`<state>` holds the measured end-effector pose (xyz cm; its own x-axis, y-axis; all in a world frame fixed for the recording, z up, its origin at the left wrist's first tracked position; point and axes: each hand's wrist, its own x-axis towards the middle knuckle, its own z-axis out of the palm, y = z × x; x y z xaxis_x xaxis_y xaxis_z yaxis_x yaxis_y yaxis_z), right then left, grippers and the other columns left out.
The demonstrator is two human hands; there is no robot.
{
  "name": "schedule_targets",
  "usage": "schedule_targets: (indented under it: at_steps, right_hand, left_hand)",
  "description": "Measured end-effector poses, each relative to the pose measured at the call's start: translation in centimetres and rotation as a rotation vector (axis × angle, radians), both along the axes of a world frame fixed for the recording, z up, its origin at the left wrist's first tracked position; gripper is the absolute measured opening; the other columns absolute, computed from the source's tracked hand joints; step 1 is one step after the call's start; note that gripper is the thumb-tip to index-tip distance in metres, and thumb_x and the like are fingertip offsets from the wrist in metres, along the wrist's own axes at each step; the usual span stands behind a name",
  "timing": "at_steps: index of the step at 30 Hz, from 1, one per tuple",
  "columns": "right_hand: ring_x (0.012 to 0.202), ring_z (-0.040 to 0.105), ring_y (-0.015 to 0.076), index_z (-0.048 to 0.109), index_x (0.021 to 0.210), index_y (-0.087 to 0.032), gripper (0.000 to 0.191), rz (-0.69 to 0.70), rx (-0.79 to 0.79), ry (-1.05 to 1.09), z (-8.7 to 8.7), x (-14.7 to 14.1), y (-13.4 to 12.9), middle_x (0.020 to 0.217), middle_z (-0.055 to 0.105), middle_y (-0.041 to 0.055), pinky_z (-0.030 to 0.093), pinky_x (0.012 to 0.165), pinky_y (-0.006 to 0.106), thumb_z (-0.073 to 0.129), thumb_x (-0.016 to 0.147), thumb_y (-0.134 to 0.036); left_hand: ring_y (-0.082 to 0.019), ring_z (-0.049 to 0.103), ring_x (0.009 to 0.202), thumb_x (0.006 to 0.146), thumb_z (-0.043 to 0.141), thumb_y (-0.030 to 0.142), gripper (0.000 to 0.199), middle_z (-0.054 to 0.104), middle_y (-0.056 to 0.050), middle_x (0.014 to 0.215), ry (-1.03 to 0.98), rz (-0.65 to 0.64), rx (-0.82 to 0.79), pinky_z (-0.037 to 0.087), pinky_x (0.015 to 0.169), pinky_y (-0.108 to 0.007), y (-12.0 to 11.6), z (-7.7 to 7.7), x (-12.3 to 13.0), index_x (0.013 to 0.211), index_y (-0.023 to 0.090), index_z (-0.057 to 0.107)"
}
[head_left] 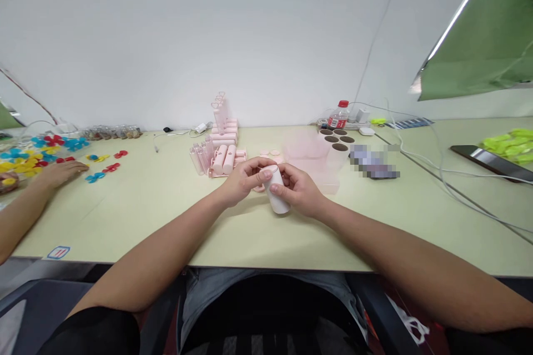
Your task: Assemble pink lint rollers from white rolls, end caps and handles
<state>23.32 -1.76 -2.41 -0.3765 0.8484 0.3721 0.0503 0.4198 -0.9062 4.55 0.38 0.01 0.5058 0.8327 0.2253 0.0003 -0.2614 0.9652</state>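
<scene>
A pale cylinder [280,203], whitish with a faint pink tint, stands tilted between my hands just above the table. My left hand [244,182] grips its upper end, thumb and fingers at the rim. Around its right side my right hand [303,191] is closed, thumb pressed on the front. A pink ring-like part [259,188] lies behind my left fingers, partly hidden. Left of the hands sit pink cylinders [225,159] in a pink frame, with clear pink tubes [200,158] beside them. Small pink discs [270,152] lie just beyond my fingers.
Behind my right hand are translucent pink boxes [308,150] and several brown discs [340,147]. A red-capped bottle [338,115], cables and a phone [491,162] are to the right. At left, another person's hand [66,172] rests near colourful flower-shaped pieces [31,158].
</scene>
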Motion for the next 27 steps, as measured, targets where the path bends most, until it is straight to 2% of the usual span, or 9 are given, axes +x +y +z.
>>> schedule_targets:
  at_steps: [5,9,12,15,21,24,27]
  right_hand:
    - [0.077,0.066,0.0200,0.058,0.105,-0.020,0.040,0.015,-0.011,0.023,0.1,0.0,-0.1,0.095,0.068,0.0065,0.049,0.064,0.031,0.071,0.080,-0.049]
    - [0.078,0.065,0.0199,0.058,0.102,-0.020,0.041,0.010,-0.010,0.044,0.2,-0.1,-0.1,0.092,0.069,0.0056,0.049,0.064,0.030,0.072,0.079,-0.051]
    - [0.078,0.065,0.0196,0.058,0.101,-0.020,0.042,-0.017,0.000,0.086,0.1,-0.1,0.0,0.091,0.069,0.0049,0.050,0.064,0.031,0.072,0.078,-0.052]
    - [0.078,0.065,0.0190,0.059,0.103,-0.020,0.044,-0.040,0.027,0.117,0.1,-0.2,-0.1,0.092,0.069,0.0049,0.051,0.066,0.031,0.073,0.077,-0.052]
    - [0.086,0.065,0.0215,0.060,0.104,-0.020,0.044,-0.039,0.031,0.103,0.2,-0.3,-0.3,0.097,0.069,0.0060,0.053,0.071,0.034,0.072,0.078,-0.053]
    - [0.089,0.066,0.0227,0.056,0.109,-0.021,0.050,-0.034,-0.008,0.133,0.1,-0.2,0.0,0.099,0.069,0.0071,0.053,0.072,0.035,0.071,0.078,-0.056]
    - [0.077,0.064,0.0194,0.043,0.129,-0.025,0.063,-0.040,-0.037,0.212,0.1,0.0,0.1,0.095,0.069,0.0042,0.052,0.066,0.033,0.068,0.080,-0.056]
  left_hand:
    - [-0.019,0.057,0.096,0.086,0.062,0.053,0.051,0.060,-0.007,0.110,-0.035,-0.016,0.081,0.049,0.079,-0.030,0.2,-0.5,-0.2,0.127,0.023,0.061]
    - [-0.016,0.056,0.094,0.092,0.052,0.056,0.059,0.055,-0.007,0.122,-0.119,-0.019,0.190,0.051,0.080,-0.031,0.5,-1.1,-0.5,0.146,0.033,0.043]
    - [-0.022,0.054,0.110,0.091,0.054,0.055,0.051,0.051,-0.010,0.132,-0.063,-0.047,0.348,0.051,0.086,-0.035,0.6,-1.2,-0.8,0.137,0.032,0.054]
    - [-0.030,0.045,0.129,0.090,0.058,0.050,0.040,0.051,-0.011,0.134,0.036,-0.071,0.458,0.050,0.092,-0.039,0.5,-0.8,-1.0,0.122,0.028,0.068]
    - [-0.029,0.046,0.130,0.088,0.063,0.045,0.038,0.051,-0.010,0.134,0.126,-0.040,0.424,0.050,0.091,-0.037,0.0,-0.1,-1.0,0.122,0.029,0.068]
    - [-0.026,0.048,0.125,0.086,0.065,0.044,0.053,0.049,-0.010,0.137,0.182,-0.059,0.435,0.049,0.092,-0.035,-0.2,-0.3,-0.8,0.136,0.031,0.055]
    - [-0.021,0.056,0.108,0.087,0.062,0.045,0.071,0.047,-0.012,0.137,0.181,-0.016,0.408,0.050,0.086,-0.033,-0.1,-0.6,-0.6,0.150,0.029,0.034]
